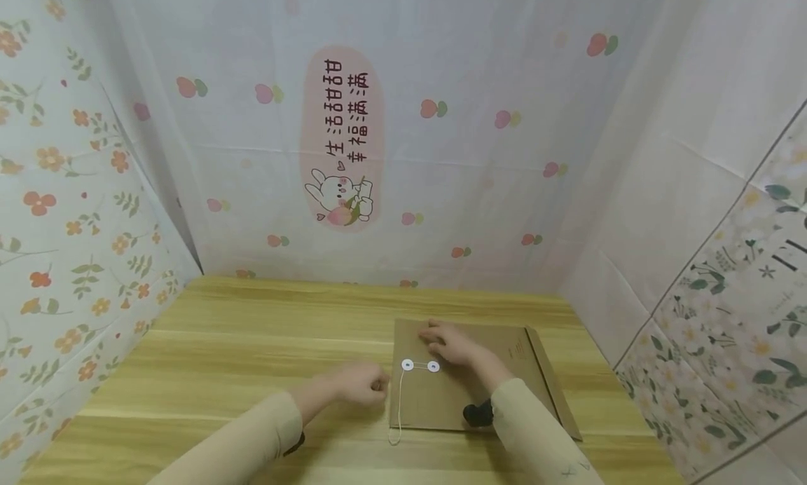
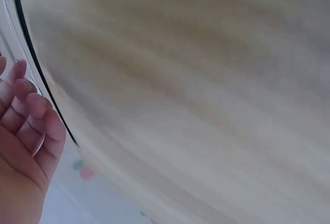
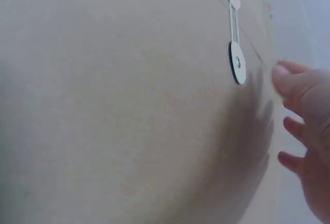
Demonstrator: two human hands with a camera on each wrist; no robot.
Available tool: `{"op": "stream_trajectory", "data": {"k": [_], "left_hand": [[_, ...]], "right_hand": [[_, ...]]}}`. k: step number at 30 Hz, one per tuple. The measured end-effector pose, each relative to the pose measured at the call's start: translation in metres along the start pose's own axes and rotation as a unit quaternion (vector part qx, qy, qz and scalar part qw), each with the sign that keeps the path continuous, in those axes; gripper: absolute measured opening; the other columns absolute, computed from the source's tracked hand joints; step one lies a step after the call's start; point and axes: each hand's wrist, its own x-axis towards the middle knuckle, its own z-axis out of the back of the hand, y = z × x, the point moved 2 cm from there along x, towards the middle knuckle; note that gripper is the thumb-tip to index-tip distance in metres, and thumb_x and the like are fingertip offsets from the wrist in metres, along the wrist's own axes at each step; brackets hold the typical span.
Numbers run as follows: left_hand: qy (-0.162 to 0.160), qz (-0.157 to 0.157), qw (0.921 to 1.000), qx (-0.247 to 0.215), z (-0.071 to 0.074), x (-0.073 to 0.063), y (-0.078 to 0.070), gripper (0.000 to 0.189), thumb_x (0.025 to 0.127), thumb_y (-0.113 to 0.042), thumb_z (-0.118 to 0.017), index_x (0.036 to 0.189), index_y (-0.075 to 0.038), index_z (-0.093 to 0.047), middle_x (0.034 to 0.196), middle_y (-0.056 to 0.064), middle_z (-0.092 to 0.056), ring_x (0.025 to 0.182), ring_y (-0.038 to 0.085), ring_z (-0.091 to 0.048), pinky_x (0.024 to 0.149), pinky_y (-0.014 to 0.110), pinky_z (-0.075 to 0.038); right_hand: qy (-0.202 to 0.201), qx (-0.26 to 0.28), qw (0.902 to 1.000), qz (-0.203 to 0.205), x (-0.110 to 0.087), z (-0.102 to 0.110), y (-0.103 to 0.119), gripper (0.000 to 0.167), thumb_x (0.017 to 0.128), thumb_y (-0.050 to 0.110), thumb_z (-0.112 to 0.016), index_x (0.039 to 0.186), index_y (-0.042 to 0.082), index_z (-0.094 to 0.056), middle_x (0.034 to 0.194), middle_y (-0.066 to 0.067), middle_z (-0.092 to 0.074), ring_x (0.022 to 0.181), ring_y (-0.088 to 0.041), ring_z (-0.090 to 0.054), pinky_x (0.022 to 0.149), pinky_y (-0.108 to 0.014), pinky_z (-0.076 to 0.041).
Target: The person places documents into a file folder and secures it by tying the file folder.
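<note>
A brown kraft envelope (image 1: pixel 479 401) lies flat on the table, with two white button discs (image 1: pixel 433 366) joined by string. From the left disc the loose white string (image 1: pixel 401 408) trails down past the lower edge. Close by the envelope's left edge, my left hand (image 1: pixel 362 385) is held with loosely bent fingers. The left wrist view shows these fingers (image 2: pixel 38 105) around no object, with the envelope's edge and string just beyond them. My right hand (image 1: pixel 450 343) is over the envelope's upper part, right of the discs. Its slightly bent fingers (image 3: pixel 294 126) grip nothing.
The wood-grain table (image 1: pixel 252 345) extends left of the envelope. A patterned curtain (image 1: pixel 479 190) hangs behind the table, with more patterned cloth at both sides. A black wrist strap part (image 1: pixel 478 413) sits under the right sleeve, over the envelope.
</note>
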Motion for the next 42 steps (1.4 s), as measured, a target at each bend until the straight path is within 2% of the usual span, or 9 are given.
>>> {"op": "stream_trajectory", "data": {"k": [3, 5, 9, 13, 18, 23, 26, 30, 42], "left_hand": [[-0.020, 0.016, 0.9994, 0.023, 0.008, 0.005, 0.013, 0.005, 0.087, -0.019, -0.065, 0.084, -0.016, -0.066, 0.080, -0.010, -0.062, 0.074, 0.006, -0.059, 0.066, 0.023, -0.050], [-0.035, 0.023, 0.9984, 0.038, 0.013, 0.007, 0.019, 0.011, 0.088, -0.023, -0.066, 0.093, -0.012, -0.067, 0.088, -0.007, -0.065, 0.082, 0.010, -0.061, 0.072, 0.026, -0.051], [-0.053, 0.042, 0.9957, 0.063, 0.015, 0.011, 0.028, 0.041, 0.087, -0.033, -0.069, 0.116, -0.004, -0.062, 0.109, 0.005, -0.063, 0.099, 0.020, -0.061, 0.085, 0.034, -0.051], [-0.050, 0.057, 0.9950, 0.065, 0.015, 0.020, 0.032, 0.072, 0.085, -0.045, -0.068, 0.139, -0.003, -0.046, 0.140, 0.013, -0.046, 0.126, 0.030, -0.046, 0.103, 0.044, -0.038], [-0.036, 0.075, 0.9953, 0.050, 0.013, 0.032, 0.036, 0.082, 0.086, -0.048, -0.067, 0.149, -0.009, -0.033, 0.153, 0.008, -0.031, 0.138, 0.031, -0.030, 0.108, 0.055, -0.027], [-0.001, 0.104, 0.9933, 0.050, 0.011, 0.037, 0.036, 0.082, 0.085, -0.048, -0.068, 0.150, -0.012, -0.033, 0.155, 0.004, -0.027, 0.141, 0.029, -0.022, 0.107, 0.061, -0.021], [0.017, 0.114, 0.9923, 0.045, 0.012, 0.037, 0.033, 0.080, 0.085, -0.048, -0.067, 0.149, -0.012, -0.034, 0.155, 0.003, -0.027, 0.142, 0.029, -0.020, 0.108, 0.062, -0.018], [0.019, 0.113, 0.9923, 0.047, 0.016, 0.035, 0.029, 0.078, 0.085, -0.048, -0.067, 0.147, -0.011, -0.038, 0.154, 0.005, -0.030, 0.141, 0.031, -0.022, 0.107, 0.063, -0.018], [0.014, 0.126, 0.9869, 0.100, 0.013, 0.044, 0.026, 0.081, 0.080, -0.052, -0.070, 0.143, -0.010, -0.044, 0.151, 0.006, -0.036, 0.139, 0.030, -0.028, 0.108, 0.056, -0.024]], "right_hand": [[-0.064, 0.027, 0.9976, -0.003, -0.001, 0.001, 0.003, 0.030, 0.095, 0.015, -0.060, 0.122, 0.002, -0.063, 0.127, -0.021, -0.056, 0.118, -0.038, -0.051, 0.099, -0.051, -0.040], [-0.107, 0.023, 0.9938, -0.018, -0.003, 0.000, 0.009, 0.020, 0.093, 0.018, -0.064, 0.108, 0.006, -0.069, 0.105, -0.010, -0.066, 0.097, -0.026, -0.061, 0.084, -0.041, -0.050], [-0.159, 0.010, 0.9869, -0.029, -0.011, -0.013, 0.026, 0.012, 0.089, 0.020, -0.068, 0.081, 0.013, -0.070, 0.071, 0.008, -0.060, 0.061, -0.006, -0.052, 0.054, -0.025, -0.046], [-0.149, 0.040, 0.9877, -0.026, -0.022, -0.028, 0.047, 0.021, 0.087, 0.027, -0.071, 0.070, 0.014, -0.067, 0.059, 0.012, -0.055, 0.049, -0.003, -0.047, 0.045, -0.021, -0.042], [-0.134, 0.039, 0.9896, -0.035, -0.036, -0.042, 0.073, 0.029, 0.081, 0.036, -0.075, 0.062, 0.018, -0.062, 0.055, 0.014, -0.052, 0.046, -0.002, -0.045, 0.044, -0.021, -0.041], [-0.100, 0.033, 0.9915, -0.076, -0.044, -0.054, 0.094, 0.039, 0.077, 0.048, -0.075, 0.060, 0.020, -0.055, 0.054, 0.012, -0.048, 0.046, -0.003, -0.041, 0.040, -0.021, -0.037], [-0.098, -0.007, 0.9914, -0.087, -0.047, -0.059, 0.104, 0.042, 0.075, 0.048, -0.076, 0.055, 0.019, -0.053, 0.051, 0.011, -0.045, 0.044, -0.004, -0.038, 0.038, -0.021, -0.034], [-0.107, -0.064, 0.9896, -0.072, -0.047, -0.064, 0.115, 0.036, 0.077, 0.039, -0.077, 0.054, 0.019, -0.057, 0.052, 0.012, -0.046, 0.045, -0.003, -0.038, 0.041, -0.020, -0.035], [-0.133, -0.052, 0.9870, -0.074, -0.045, -0.068, 0.117, 0.036, 0.081, 0.004, -0.064, 0.053, 0.015, -0.044, 0.052, 0.006, -0.038, 0.046, -0.010, -0.035, 0.043, -0.025, -0.034]]}}
